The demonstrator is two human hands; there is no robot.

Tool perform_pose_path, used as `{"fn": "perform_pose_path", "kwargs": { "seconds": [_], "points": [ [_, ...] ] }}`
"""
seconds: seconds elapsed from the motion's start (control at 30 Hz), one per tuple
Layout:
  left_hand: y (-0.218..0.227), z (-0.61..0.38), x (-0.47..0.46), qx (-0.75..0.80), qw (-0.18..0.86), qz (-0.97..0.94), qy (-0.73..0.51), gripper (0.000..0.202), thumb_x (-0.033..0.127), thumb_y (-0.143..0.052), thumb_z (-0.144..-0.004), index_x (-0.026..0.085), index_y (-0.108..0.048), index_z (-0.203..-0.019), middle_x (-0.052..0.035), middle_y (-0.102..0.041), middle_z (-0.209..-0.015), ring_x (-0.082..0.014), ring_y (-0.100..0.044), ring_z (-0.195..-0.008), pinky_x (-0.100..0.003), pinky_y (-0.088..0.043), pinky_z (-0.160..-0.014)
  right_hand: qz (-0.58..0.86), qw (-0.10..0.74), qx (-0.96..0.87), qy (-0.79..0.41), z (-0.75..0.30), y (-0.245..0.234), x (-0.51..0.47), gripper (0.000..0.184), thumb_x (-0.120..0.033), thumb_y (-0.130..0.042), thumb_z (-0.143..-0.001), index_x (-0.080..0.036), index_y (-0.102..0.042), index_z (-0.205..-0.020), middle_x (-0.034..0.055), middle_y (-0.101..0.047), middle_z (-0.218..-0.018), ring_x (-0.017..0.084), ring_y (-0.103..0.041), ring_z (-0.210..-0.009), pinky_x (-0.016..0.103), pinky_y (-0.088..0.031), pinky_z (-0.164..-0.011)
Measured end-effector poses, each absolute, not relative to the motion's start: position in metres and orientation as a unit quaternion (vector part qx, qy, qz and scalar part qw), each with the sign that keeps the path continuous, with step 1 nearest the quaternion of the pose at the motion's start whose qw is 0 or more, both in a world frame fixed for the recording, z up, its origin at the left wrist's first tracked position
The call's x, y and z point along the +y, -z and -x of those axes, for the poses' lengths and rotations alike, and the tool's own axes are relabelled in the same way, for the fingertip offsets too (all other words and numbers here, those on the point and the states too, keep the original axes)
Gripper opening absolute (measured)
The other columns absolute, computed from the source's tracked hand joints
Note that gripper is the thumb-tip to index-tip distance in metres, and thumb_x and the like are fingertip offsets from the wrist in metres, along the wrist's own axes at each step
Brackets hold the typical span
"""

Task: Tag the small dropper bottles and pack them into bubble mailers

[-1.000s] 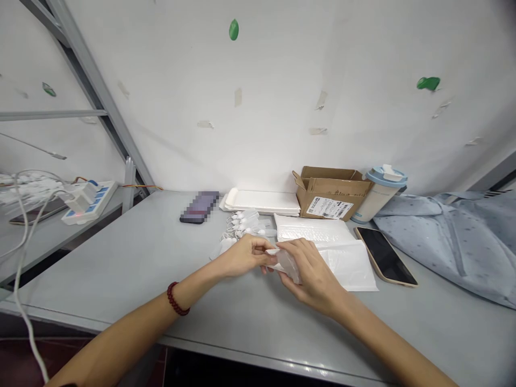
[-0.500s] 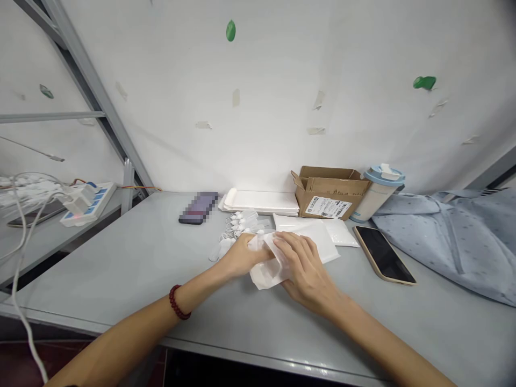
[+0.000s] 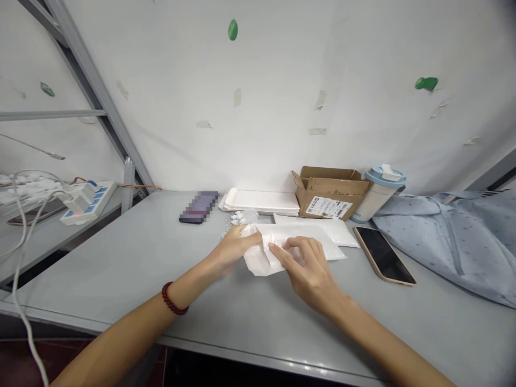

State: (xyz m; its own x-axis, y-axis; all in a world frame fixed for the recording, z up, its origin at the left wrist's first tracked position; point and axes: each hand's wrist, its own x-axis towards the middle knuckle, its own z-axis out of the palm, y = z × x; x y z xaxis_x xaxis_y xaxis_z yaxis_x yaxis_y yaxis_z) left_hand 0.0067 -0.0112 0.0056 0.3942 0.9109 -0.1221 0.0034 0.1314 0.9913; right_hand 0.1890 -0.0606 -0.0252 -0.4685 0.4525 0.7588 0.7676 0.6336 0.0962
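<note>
A white padded envelope (image 3: pixel 296 240) lies slantwise above the grey table, its mouth and loose flap toward the left. My left hand (image 3: pixel 231 248) grips it at the mouth, the thumb reaching into the opening. On the front of the envelope rest the fingers of my right hand (image 3: pixel 308 269), index stretched out and the others bent, closed on the lower edge. Behind my left hand lies a bunch of small white pieces with loops (image 3: pixel 244 216), partly hidden. Another white envelope (image 3: pixel 342 234) lies flat beneath the held one.
A stack of white envelopes (image 3: pixel 262 200) lies by the wall. Beside it stand an open cardboard box (image 3: pixel 332 196) and a blue-lidded cup (image 3: pixel 377 193). One phone (image 3: pixel 385 255) lies to the right near a blue cloth bag (image 3: pixel 443 242), another (image 3: pixel 199 208) at left. A power strip (image 3: pixel 91 204) sits far left.
The envelope has turned flatter and now shows its front. My right hand has shifted right and down from the mouth onto the front, while my left hand keeps hold and moves slightly left.
</note>
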Motion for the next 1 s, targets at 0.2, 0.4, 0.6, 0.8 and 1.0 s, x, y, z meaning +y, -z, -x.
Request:
{"fn": "perform_pose_path", "kwargs": {
  "seconds": [0.2, 0.4, 0.6, 0.8, 1.0],
  "points": [
    [-0.006, -0.001, -0.007, 0.368, 0.654, -0.533, -0.391, 0.043, 0.050, -0.050, -0.081, 0.013, -0.056, -0.060, -0.0014, -0.054, -0.051, -0.0115, -0.051, -0.044, -0.022, -0.038, -0.042, 0.364, 0.372, -0.823, 0.228, -0.193, 0.020, -0.058, 0.042, 0.006, -0.037, -0.079, -0.018, -0.056, -0.109, 0.0097, -0.057, -0.088, 0.018, -0.051, -0.085, 0.035, -0.040, -0.072],
    [-0.009, 0.000, -0.009, 0.300, 0.630, -0.598, -0.395, 0.046, 0.049, -0.040, -0.087, 0.009, -0.064, -0.081, -0.0058, -0.061, -0.063, -0.0138, -0.057, -0.048, -0.025, -0.041, -0.046, 0.358, 0.370, -0.823, 0.240, -0.192, 0.022, -0.059, 0.036, 0.006, -0.034, -0.080, -0.014, -0.057, -0.099, 0.0137, -0.062, -0.098, 0.020, -0.056, -0.097, 0.039, -0.039, -0.082],
    [-0.003, -0.003, -0.018, 0.255, 0.296, -0.835, -0.387, 0.025, 0.015, -0.049, -0.080, 0.018, -0.063, -0.100, -0.0080, -0.062, -0.102, -0.0182, -0.056, -0.089, -0.030, -0.047, -0.073, 0.362, 0.373, -0.818, 0.248, -0.195, 0.019, -0.057, 0.031, 0.003, -0.033, -0.083, -0.016, -0.055, -0.092, 0.0064, -0.067, -0.085, 0.014, -0.060, -0.080, 0.036, -0.037, -0.083],
    [0.009, -0.007, -0.015, 0.228, 0.157, -0.907, -0.318, 0.020, 0.016, -0.045, -0.086, 0.016, -0.059, -0.101, -0.0084, -0.063, -0.097, -0.0192, -0.054, -0.092, -0.032, -0.043, -0.082, 0.357, 0.391, -0.809, 0.254, -0.198, 0.012, -0.060, 0.029, 0.002, -0.035, -0.083, -0.018, -0.053, -0.094, 0.0037, -0.065, -0.076, 0.013, -0.057, -0.070, 0.035, -0.037, -0.080],
    [0.018, -0.021, -0.026, 0.356, 0.360, -0.814, -0.285, 0.027, 0.033, -0.054, -0.082, 0.017, -0.046, -0.062, 0.0032, -0.048, -0.056, -0.0112, -0.047, -0.055, -0.022, -0.036, -0.053, 0.393, 0.362, -0.811, 0.238, -0.200, 0.011, -0.056, 0.020, -0.006, -0.040, -0.087, -0.016, -0.054, -0.098, 0.0042, -0.065, -0.077, 0.014, -0.054, -0.071, 0.033, -0.034, -0.077]
  ]
}}
